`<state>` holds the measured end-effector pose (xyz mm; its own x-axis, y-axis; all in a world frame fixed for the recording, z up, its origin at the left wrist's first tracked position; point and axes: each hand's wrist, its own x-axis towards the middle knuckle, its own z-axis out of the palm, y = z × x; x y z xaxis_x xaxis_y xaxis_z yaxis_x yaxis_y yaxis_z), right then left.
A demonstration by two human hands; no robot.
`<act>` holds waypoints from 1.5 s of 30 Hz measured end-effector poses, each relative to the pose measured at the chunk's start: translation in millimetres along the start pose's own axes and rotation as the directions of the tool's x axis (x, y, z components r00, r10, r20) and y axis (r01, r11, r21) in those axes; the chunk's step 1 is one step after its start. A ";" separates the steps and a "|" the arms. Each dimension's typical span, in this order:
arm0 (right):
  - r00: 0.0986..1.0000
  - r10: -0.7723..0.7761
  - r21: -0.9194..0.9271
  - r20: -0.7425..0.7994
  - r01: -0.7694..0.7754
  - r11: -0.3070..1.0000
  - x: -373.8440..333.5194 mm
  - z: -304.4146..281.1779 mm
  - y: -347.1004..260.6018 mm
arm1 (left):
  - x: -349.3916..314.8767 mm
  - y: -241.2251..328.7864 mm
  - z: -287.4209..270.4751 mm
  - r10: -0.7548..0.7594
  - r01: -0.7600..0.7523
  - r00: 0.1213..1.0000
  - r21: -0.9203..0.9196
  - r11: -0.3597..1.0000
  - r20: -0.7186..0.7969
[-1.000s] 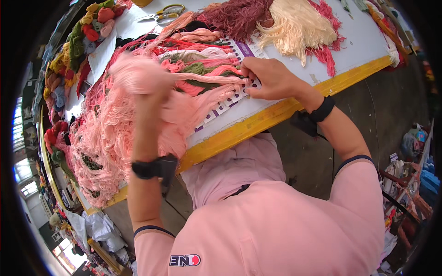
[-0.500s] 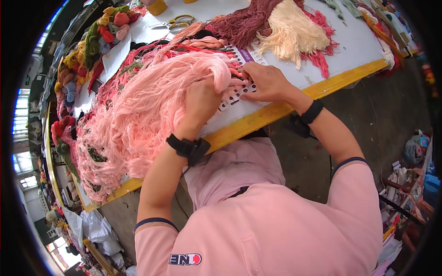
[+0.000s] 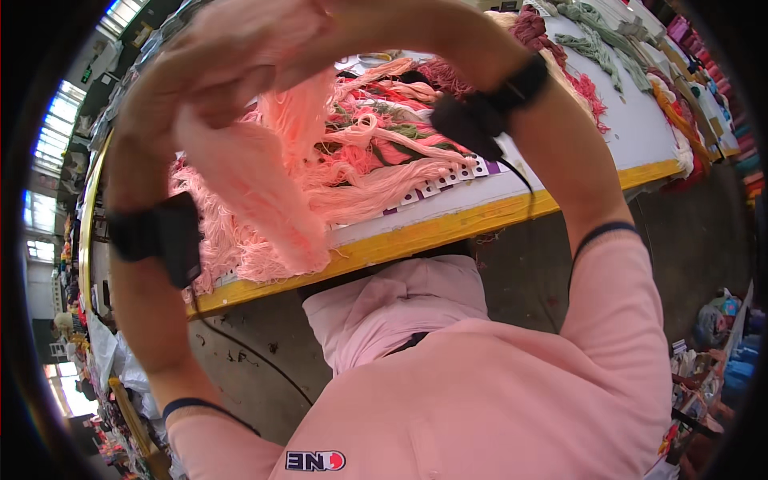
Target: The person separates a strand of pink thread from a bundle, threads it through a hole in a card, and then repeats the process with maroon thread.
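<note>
A thick bundle of pale pink yarn (image 3: 256, 180) hangs from my raised hands over the near left part of the table. My left hand (image 3: 196, 84) is closed round its upper end. Blurred by motion, my right hand (image 3: 268, 40) crosses close to the left at the top of the view, above more hanging pink strands; its fingers cannot be made out. Below lie loose pink, red and green yarns (image 3: 376, 140), with pink ends reaching a white holed card (image 3: 436, 189) along the table's front.
A white table (image 3: 520, 188) with a yellow front edge (image 3: 400, 240) stands before me. Maroon yarn (image 3: 445, 76) lies farther back, with grey-green yarn (image 3: 596, 40) and orange yarn (image 3: 676, 112) to the right. A dark cable (image 3: 264, 352) trails from my left wrist device (image 3: 164, 236).
Both hands have left the holed card and risen to the upper left. The pale pink yarn has been lifted off the pile, uncovering the red and green yarns beneath.
</note>
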<state>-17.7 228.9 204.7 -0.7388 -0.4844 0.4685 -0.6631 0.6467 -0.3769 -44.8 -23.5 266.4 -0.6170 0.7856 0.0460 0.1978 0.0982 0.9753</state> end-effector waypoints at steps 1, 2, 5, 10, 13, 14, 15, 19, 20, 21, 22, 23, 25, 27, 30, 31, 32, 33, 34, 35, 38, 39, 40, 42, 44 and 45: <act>0.991 -0.019 0.105 0.131 0.005 0.994 22.2 6.1 -12.9 | -9.8 13.0 -4.6 0.105 -0.103 0.988 0.030 0.994 -0.109; 0.970 -0.036 0.195 0.240 -0.012 0.981 40.8 15.3 -27.0 | -20.6 23.5 -14.6 0.058 -0.067 0.972 -0.034 0.997 -0.228; 0.913 -0.095 0.385 0.396 -0.071 0.920 87.9 39.6 -46.7 | -70.1 46.9 -74.9 -0.098 0.093 0.986 -0.044 0.995 -0.132; 0.837 -0.242 0.544 0.491 -0.077 0.836 189.2 69.6 -76.7 | -144.9 4.1 -171.8 -0.004 0.187 0.962 0.654 0.733 -0.271; 0.789 -0.343 0.578 0.510 -0.019 0.816 257.2 75.6 -106.2 | -173.3 -32.9 -198.9 -0.296 0.382 0.916 0.364 0.849 -0.270; 0.781 -0.323 0.462 0.534 0.050 0.885 279.8 65.8 -117.0 | -183.4 -40.6 -206.8 -0.226 0.276 0.954 0.283 0.919 -0.195; 0.777 -0.322 0.403 0.541 0.097 0.910 300.3 68.7 -120.4 | -189.4 -46.3 -217.1 -0.079 0.096 0.992 0.179 0.979 -0.099; 0.718 -0.188 0.348 0.670 -0.081 0.934 351.1 118.0 -111.8 | -196.6 -40.2 -261.1 0.727 -0.672 0.679 -0.488 0.558 -0.102; 0.666 -0.318 0.531 0.674 -0.138 0.836 355.8 139.1 -108.2 | -194.0 -35.9 -269.0 0.798 -0.738 0.581 -0.518 0.433 -0.161; 0.629 -0.384 0.622 0.675 -0.207 0.755 363.3 156.9 -104.9 | -195.4 -30.3 -274.0 0.822 -0.804 0.502 -0.495 0.329 -0.270; 0.677 -0.468 0.743 0.568 -0.178 0.646 369.6 166.6 -101.1 | -186.8 -28.2 -277.4 0.826 -0.922 0.386 -0.197 0.332 -0.411; 0.736 -0.473 0.798 0.484 -0.150 0.583 376.0 175.4 -101.9 | -183.4 -26.5 -282.5 0.678 -0.961 0.176 0.024 0.275 -0.713; 0.757 -0.492 0.885 0.430 -0.244 0.398 390.3 186.2 -111.7 | -169.7 -22.5 -292.7 0.764 -0.909 0.297 0.074 0.410 -0.573; 0.657 -0.598 0.809 0.458 -0.587 -0.025 407.1 198.9 -136.8 | -160.6 -14.4 -308.8 0.623 -0.880 0.436 -0.161 0.448 -0.649; 0.612 -0.594 0.775 0.522 -0.631 0.030 422.1 206.4 -165.4 | -156.3 0.6 -335.6 0.661 -0.643 0.521 0.260 0.720 -0.540; 0.636 -0.566 0.800 0.524 -0.596 0.072 426.4 208.7 -168.6 | -162.9 5.5 -340.9 0.636 -0.634 0.545 0.228 0.739 -0.546; 0.620 -0.620 0.827 0.482 -0.555 0.088 431.7 210.5 -169.3 | -172.2 11.9 -347.0 0.618 -0.605 0.540 0.247 0.757 -0.572; 0.603 -0.580 0.796 0.547 -0.589 0.139 437.2 213.3 -167.6 | -187.0 19.8 -350.2 0.587 -0.580 0.503 0.256 0.774 -0.634; 0.624 -0.519 0.786 0.584 -0.593 0.171 442.1 217.8 -164.1 | -203.1 29.3 -353.0 0.550 -0.553 0.454 0.262 0.791 -0.701; 0.642 -0.519 0.801 0.565 -0.577 0.158 448.5 222.2 -159.0 | -221.1 39.8 -358.0 0.517 -0.532 0.395 0.270 0.803 -0.760; 0.803 -0.455 0.874 0.384 -0.156 0.461 454.8 249.7 -144.7 | -296.8 81.2 -384.1 0.426 -0.476 0.093 0.335 0.813 -0.900; 0.782 -0.464 0.875 0.417 -0.206 0.439 449.7 262.6 -141.4 | -327.6 98.5 -396.9 0.362 -0.447 -0.065 0.351 0.823 -0.930; 0.737 -0.337 0.667 0.586 -0.202 0.717 443.0 279.3 -140.1 | -356.8 113.7 -412.6 0.285 -0.431 -0.212 0.351 0.831 -0.935; 0.734 -0.306 0.641 0.606 -0.223 0.734 417.4 303.2 -133.4 | -407.8 137.9 -445.6 0.207 -0.519 -0.186 0.275 0.809 -0.961; 0.515 -0.063 -0.074 0.855 0.241 0.968 409.9 311.3 -130.4 | -442.6 151.5 -459.5 0.251 -0.706 0.294 -0.033 0.707 -0.923; 0.397 0.107 -0.297 0.912 0.457 0.839 415.3 309.8 -133.6 | -451.8 150.9 -457.8 0.328 -0.416 0.157 0.239 0.878 -0.932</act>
<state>-273.2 -241.2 202.1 -0.4735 -0.6604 -0.5828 -0.8578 0.4959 0.1350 -84.9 -643.3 491.7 -0.7415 -0.4140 0.5280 0.6120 -0.0948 0.7852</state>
